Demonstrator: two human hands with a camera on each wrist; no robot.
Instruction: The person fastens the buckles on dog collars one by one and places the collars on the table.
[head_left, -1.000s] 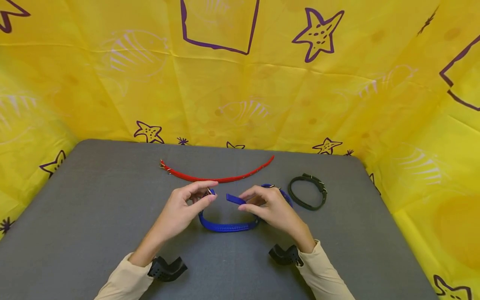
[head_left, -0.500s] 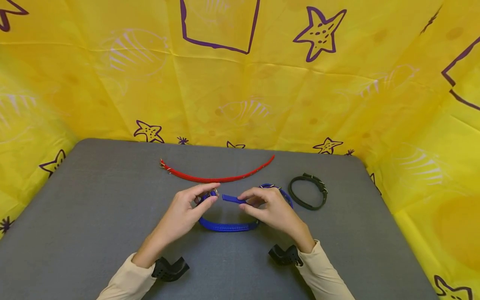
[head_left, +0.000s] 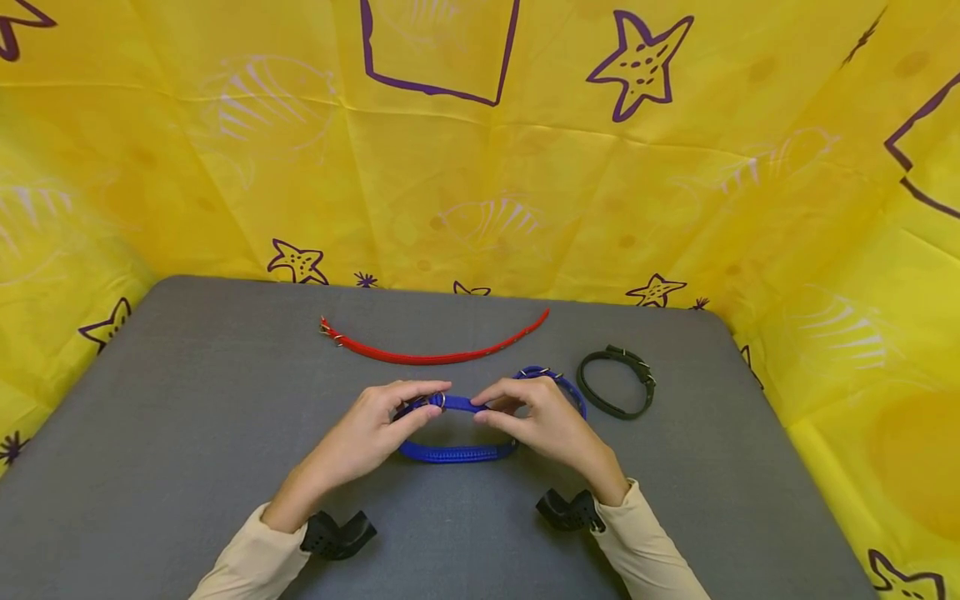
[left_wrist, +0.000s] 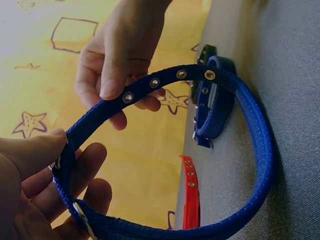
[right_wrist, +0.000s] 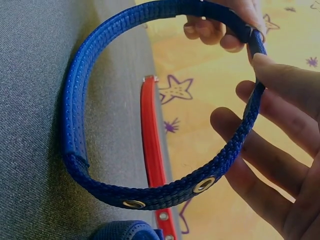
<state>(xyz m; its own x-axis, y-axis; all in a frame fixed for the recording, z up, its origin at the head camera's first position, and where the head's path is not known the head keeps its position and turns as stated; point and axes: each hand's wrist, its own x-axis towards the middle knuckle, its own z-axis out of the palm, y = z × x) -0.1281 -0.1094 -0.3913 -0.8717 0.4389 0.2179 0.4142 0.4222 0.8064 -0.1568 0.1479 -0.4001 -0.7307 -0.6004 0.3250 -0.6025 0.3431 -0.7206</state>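
Blue collar (head_left: 459,455) in your hands forms a nearly closed loop over the middle of the counter (head_left: 210,400), with its padded band on the side toward the near edge; whether that band touches the surface, you cannot tell. Half a second ago its free end (head_left: 461,404) stood apart from the buckle (head_left: 442,402). That gap has gone — the end meets the buckle, though your fingers hide how far it has passed through.

Your left hand (head_left: 382,421) did most of this, shifting slightly toward the near edge and the right, while your right hand (head_left: 540,412) stayed about where it was. Your left thumb and fingers pinch the buckle end, kept apart only by what they hold. Your right thumb and forefinger are closed on the strap, the other fingers spread loosely behind.

For the work in hand, this looks like the start of threading rather than a fastening: four eyelets (left_wrist: 155,82) show along the strap, and none is seen sitting on a prong.

Toward the far edge the red collar (head_left: 420,360) lies undone in a shallow curve. A second blue collar (head_left: 579,402) sits just beyond your right hand, and a dark collar (head_left: 621,416), also looped, lies nearer the right edge.
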